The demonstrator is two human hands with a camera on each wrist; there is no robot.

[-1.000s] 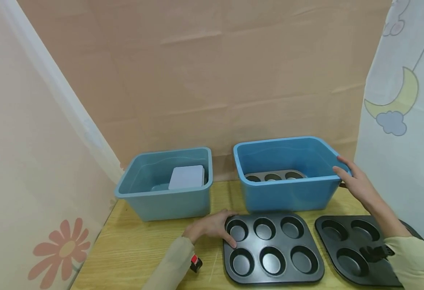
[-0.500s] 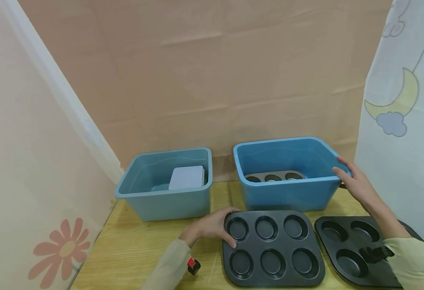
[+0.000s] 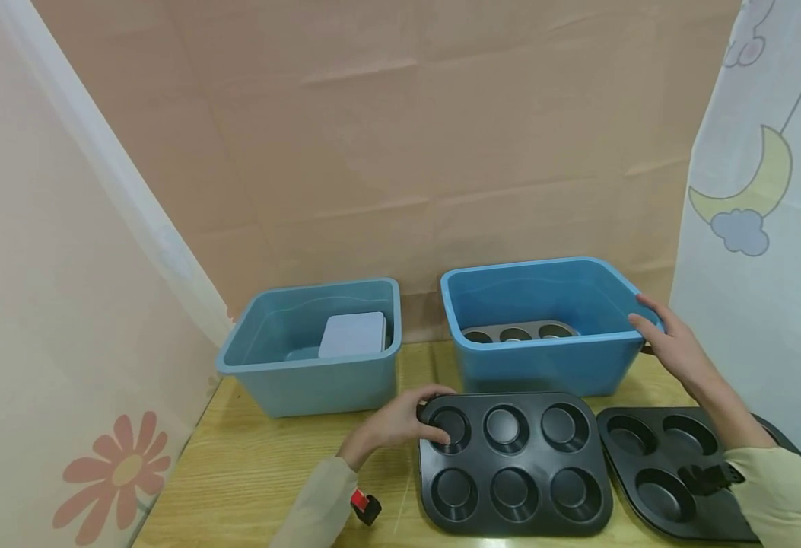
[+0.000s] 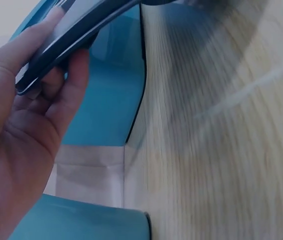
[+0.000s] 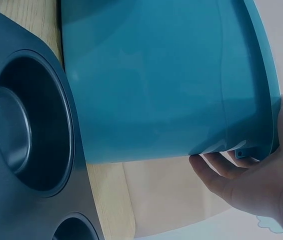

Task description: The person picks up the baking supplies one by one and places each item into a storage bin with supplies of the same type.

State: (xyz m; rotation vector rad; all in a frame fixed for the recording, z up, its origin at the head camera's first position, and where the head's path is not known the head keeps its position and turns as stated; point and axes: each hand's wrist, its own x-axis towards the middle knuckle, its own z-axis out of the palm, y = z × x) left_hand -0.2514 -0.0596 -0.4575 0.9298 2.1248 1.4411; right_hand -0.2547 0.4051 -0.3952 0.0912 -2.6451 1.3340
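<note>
My left hand [image 3: 400, 418] pinches the left edge of a dark six-cup muffin tin [image 3: 510, 473], thumb on top and fingers curled beneath. In the left wrist view the tin [image 4: 76, 42] is tilted, its held edge raised above the table. My right hand [image 3: 681, 354] grips the right end of the blue plastic bin [image 3: 537, 369]; the right wrist view has its fingers [image 5: 214, 175] tucked under the rim. Inside that bin lies a second muffin tin [image 3: 519, 332], partly hidden by the front wall.
Another dark muffin tin [image 3: 663, 464] lies on the right, partly under my right forearm. A grey-teal bin [image 3: 332, 388] holding a white box-like item [image 3: 352, 335] stands at the left. Brown sheeting [image 3: 400, 152] hangs behind the wooden table [image 3: 256, 472].
My left hand has raised the muffin tin's left far side and shifted it slightly away from me, so the tin tilts more. My right hand stays on the bin's rim.
</note>
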